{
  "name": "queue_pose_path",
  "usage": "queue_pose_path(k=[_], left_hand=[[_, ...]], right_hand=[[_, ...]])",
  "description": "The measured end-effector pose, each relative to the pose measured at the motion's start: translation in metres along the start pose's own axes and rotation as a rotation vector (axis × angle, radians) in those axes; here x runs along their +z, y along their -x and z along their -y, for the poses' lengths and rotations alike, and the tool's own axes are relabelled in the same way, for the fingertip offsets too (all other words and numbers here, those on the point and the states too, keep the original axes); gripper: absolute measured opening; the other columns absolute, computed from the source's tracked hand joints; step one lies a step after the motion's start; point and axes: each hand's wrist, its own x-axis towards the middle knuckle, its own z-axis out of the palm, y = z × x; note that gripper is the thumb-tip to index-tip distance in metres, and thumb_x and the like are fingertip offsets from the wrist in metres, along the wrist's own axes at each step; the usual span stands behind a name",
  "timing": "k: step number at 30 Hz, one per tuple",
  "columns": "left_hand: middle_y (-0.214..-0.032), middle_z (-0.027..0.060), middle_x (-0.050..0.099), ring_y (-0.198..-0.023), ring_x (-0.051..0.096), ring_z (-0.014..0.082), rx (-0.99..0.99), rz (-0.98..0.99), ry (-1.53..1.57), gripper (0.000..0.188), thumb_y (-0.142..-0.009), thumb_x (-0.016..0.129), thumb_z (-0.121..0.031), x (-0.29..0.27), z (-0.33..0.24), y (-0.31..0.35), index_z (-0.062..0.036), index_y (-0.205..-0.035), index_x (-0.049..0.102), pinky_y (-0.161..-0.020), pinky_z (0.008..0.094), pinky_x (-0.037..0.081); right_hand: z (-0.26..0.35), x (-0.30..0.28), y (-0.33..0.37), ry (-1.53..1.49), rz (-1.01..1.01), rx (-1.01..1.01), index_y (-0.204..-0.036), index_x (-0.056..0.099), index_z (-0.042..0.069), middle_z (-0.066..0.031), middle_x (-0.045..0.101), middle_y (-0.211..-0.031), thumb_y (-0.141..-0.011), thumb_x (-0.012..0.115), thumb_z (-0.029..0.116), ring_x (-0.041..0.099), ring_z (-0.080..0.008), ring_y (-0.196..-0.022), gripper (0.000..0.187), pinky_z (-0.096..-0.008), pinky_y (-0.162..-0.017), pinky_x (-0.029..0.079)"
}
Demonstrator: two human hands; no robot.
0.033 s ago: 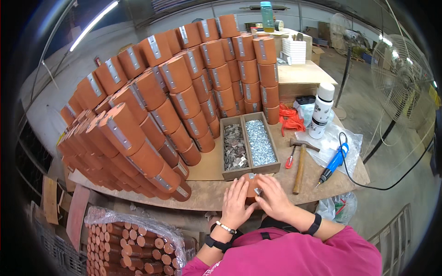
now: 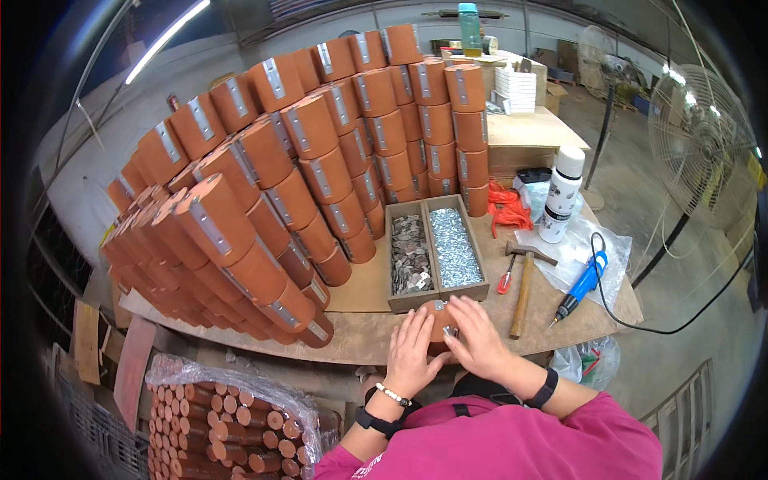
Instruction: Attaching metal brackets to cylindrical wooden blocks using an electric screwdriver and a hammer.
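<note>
Between my two hands, at the near table edge, is a short orange-brown cylinder [image 2: 439, 324] with a small metal strip on its far side and a bit of metal near my right thumb. My left hand [image 2: 410, 350] grips its left side, fingers stretched forward. My right hand [image 2: 478, 340] curves round the right side, its thumb by the metal bit. Just beyond stands a two-part wooden box [image 2: 394, 306]. Flat dull metal pieces [image 2: 410, 256] fill its left compartment, small shiny screw-like parts [image 2: 453, 248] the right one. The underside of the cylinder is hidden.
Tall stacks of similar cylinders with metal strips [image 2: 308, 128] rise on the left. Right of the box lie a red screwdriver [image 2: 505, 282], a hammer [image 2: 522, 300] and a corded blue electric screwdriver [image 2: 588, 280]. A white bottle [image 2: 562, 200] stands behind. Lower left, plastic-wrapped brown rods [image 2: 232, 432] are piled.
My right fingers have shifted slightly on the cylinder, and more of its top shows between my hands. My left hand keeps its hold. The whole view has moved a little.
</note>
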Motion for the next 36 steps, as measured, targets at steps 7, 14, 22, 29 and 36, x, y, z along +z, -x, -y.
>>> queue_pose_path(k=[7,14,22,29,36], left_hand=[[-0.124,0.0163,0.035,-0.118,0.030,0.0313,-0.016,-0.080,0.105,0.079,-0.059,0.070,-0.025,-0.014,0.005,-0.002,-0.0018,-0.123,0.030,-0.093,0.0443,0.028],[-0.115,0.0197,0.043,-0.106,0.041,0.0332,-0.214,-0.109,0.117,0.060,-0.063,0.067,-0.026,-0.023,0.067,0.012,-0.0006,-0.112,0.044,-0.090,0.0385,0.033],[-0.101,0.0142,0.053,-0.093,0.049,0.0311,-0.225,-0.293,-0.086,0.032,-0.066,0.063,-0.019,0.010,0.109,0.033,-0.0028,-0.092,0.056,-0.080,0.0373,0.040],[-0.103,0.0131,0.053,-0.095,0.049,0.0310,-0.253,-0.304,-0.158,0.031,-0.065,0.063,-0.020,0.015,0.106,0.033,-0.0045,-0.091,0.056,-0.081,0.0384,0.039],[-0.106,0.0132,0.052,-0.098,0.048,0.0305,-0.292,-0.303,-0.219,0.031,-0.065,0.061,-0.023,0.018,0.107,0.033,-0.0047,-0.090,0.058,-0.083,0.0380,0.038]], right_hand=[[-0.002,0.026,-0.035,0.167,0.093,-0.108,-0.111,0.046,0.003,-0.0157,0.042,-0.117,-0.074,0.053,0.030,0.038,-0.0308,-0.110,0.047,-0.0416,-0.086,0.035],[0.005,0.026,-0.033,0.251,0.177,-0.155,-0.108,0.050,0.009,-0.0129,0.045,-0.113,-0.068,0.057,0.039,0.040,-0.0282,-0.106,0.051,-0.0419,-0.078,0.039],[0.007,0.024,-0.033,0.268,0.214,-0.137,-0.108,0.048,0.010,-0.0127,0.044,-0.112,-0.062,0.063,0.035,0.039,-0.0293,-0.106,0.054,-0.0417,-0.077,0.039],[0.006,0.026,-0.034,0.266,0.226,-0.130,-0.108,0.048,0.010,-0.0121,0.044,-0.112,-0.061,0.064,0.033,0.039,-0.0291,-0.106,0.055,-0.0414,-0.079,0.039],[0.007,0.026,-0.037,0.220,0.199,-0.104,-0.107,0.049,0.010,-0.0115,0.045,-0.111,-0.059,0.065,0.029,0.040,-0.0288,-0.104,0.054,-0.0397,-0.081,0.038]])
